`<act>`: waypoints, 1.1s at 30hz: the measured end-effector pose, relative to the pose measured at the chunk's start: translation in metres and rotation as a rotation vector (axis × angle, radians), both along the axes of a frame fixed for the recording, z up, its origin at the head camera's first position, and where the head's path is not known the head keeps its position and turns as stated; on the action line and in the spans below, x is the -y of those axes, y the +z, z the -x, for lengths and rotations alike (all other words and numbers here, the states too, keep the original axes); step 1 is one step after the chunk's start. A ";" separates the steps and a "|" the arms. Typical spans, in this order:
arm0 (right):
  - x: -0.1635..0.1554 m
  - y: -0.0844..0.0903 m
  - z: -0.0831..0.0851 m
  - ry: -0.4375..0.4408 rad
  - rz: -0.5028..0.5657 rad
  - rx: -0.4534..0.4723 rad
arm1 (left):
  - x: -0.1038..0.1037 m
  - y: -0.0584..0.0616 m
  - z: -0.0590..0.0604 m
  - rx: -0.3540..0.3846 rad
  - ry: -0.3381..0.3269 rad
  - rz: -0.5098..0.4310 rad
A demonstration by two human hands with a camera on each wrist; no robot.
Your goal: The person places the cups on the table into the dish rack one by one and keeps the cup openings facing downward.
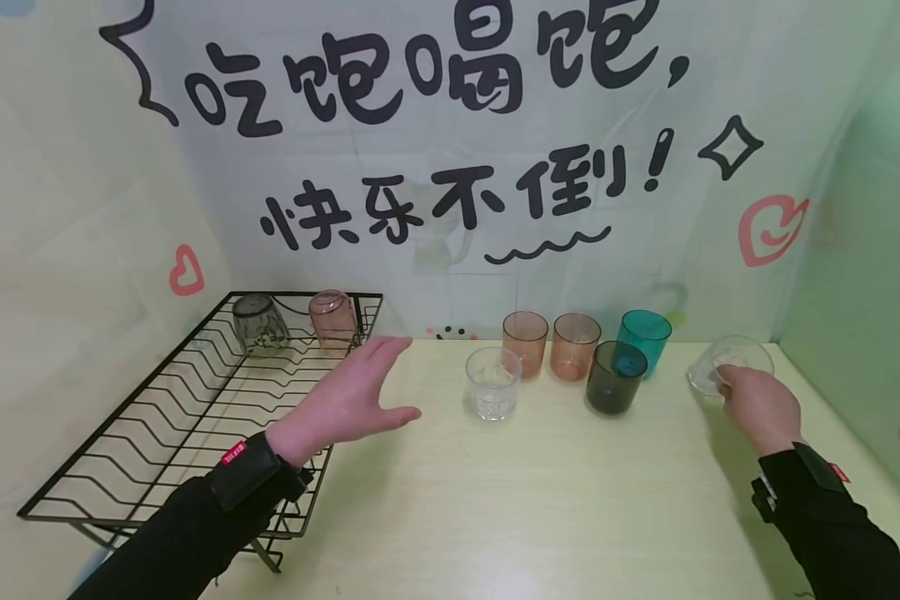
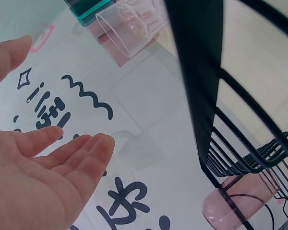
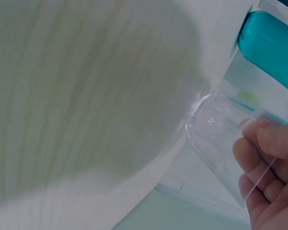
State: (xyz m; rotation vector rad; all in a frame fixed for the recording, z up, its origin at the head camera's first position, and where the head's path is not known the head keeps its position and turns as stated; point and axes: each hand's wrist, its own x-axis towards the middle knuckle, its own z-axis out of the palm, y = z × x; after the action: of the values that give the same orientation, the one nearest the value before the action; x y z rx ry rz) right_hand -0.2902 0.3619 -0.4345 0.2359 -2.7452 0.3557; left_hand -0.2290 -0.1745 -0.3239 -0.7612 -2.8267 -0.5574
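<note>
A: Right hand has its fingers curled round a clear glass, tilted off the tabletop near the teal cup.

B: Left hand's spread, holding nothing (hovering beside the wire rack, maybe waiting to take it).

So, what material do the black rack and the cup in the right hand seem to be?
Black rack: thin bent wire, probably coated metal, matte. Clear cup held by the right hand: see-through and colourless, glass or hard plastic; the look cannot tell which.
</note>
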 end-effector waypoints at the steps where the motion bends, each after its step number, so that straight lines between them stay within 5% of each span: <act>1: 0.000 -0.001 -0.001 0.001 0.000 0.001 | 0.000 0.000 0.000 0.000 -0.001 -0.001; 17: -0.005 -0.007 -0.018 0.038 0.097 -0.068 | 0.001 -0.001 -0.001 0.001 -0.003 -0.008; 26: -0.021 -0.026 -0.017 0.019 0.168 -0.116 | 0.001 0.001 -0.001 0.000 -0.005 -0.012; 33: -0.011 -0.012 -0.030 0.068 0.181 -0.121 | -0.001 0.003 -0.002 0.002 0.003 -0.009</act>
State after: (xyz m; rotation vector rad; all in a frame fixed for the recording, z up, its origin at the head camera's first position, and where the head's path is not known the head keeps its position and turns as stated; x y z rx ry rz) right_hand -0.2598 0.3726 -0.4461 0.2936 -2.5719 0.5856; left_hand -0.2267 -0.1732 -0.3210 -0.7558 -2.8241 -0.5706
